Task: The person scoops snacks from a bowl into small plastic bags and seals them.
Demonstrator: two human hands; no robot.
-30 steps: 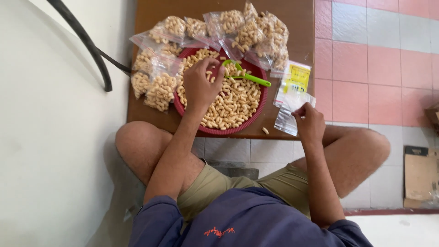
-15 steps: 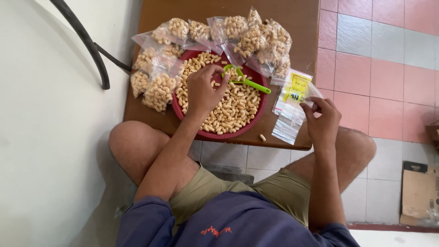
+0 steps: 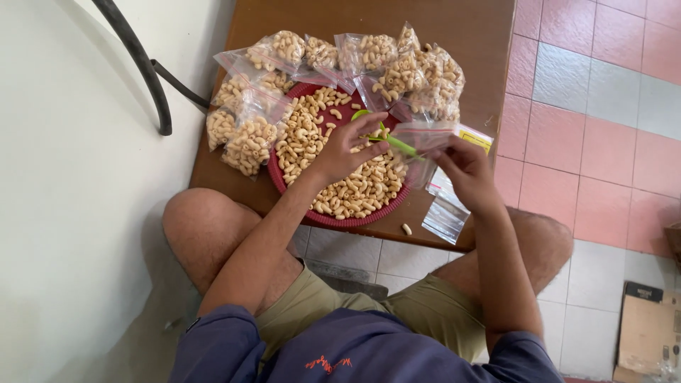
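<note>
Soft, even daylight fills the scene, bright on the pale wall point(image 3: 78, 213) at the left. Shadows are faint and diffuse. Motion blurs the right hand point(image 3: 461, 170) and the clear bag point(image 3: 420, 136) it holds; the rest stays sharp.

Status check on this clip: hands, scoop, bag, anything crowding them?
Left hand on green scoop over red tray. Right hand holds empty clear bag. Filled bags crowd tray's far rim.

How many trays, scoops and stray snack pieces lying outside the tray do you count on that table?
Red tray: 1
Green scoop: 1
Stray snack piece: 1
Total: 3
</note>
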